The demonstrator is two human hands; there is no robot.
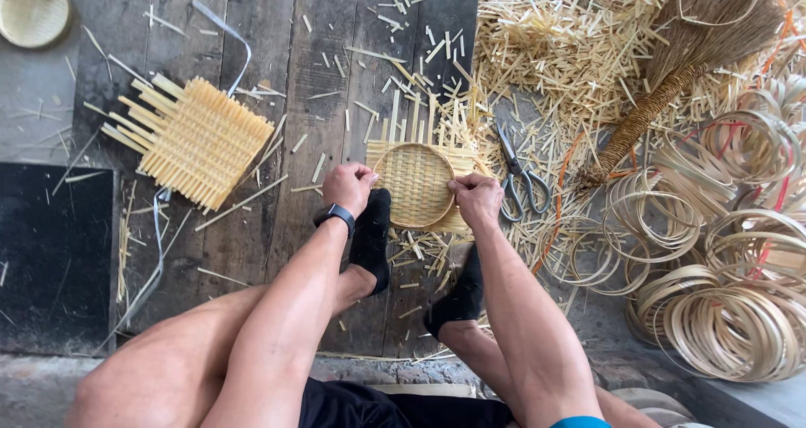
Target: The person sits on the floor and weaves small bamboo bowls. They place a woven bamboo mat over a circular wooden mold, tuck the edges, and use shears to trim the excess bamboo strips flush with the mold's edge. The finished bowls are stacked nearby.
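Head view: the round woven basket (pixel 414 184) was gripped at its rim by the left hand (pixel 349 186) and right hand (pixel 476 199), pinned on the wooden floor (pixel 311 100) by both feet for steadiness. Scissors (pixel 520 176) lay just right; hoops (pixel 739 310) were piled further right.

Woven bamboo basket (pixel 414 184): pale split strips, matt, fine ribbed weave, smooth hoop rim. Square woven mat (pixel 195 141): same pale bamboo, loose slat ends, dry finish. Floor boards (pixel 319 75): dark weathered wood, rough, cracked grain. Offcuts pile (pixel 571 42): straw-coloured bamboo splinters, matt. Scissors (pixel 520 176): dull grey metal, slightly worn. Broom (pixel 680 67): brown fibrous bristles, handle wrapped in woven cane. Coiled hoops (pixel 739 310): thin bamboo strips, smooth, slight sheen. Small round basket (pixel 32 8): tight weave, matt. Black mat (pixel 52 256): flat, matt, rubbery look. Wristwatch (pixel 335 215): black, matt strap. Socks (pixel 371 236): black cloth.
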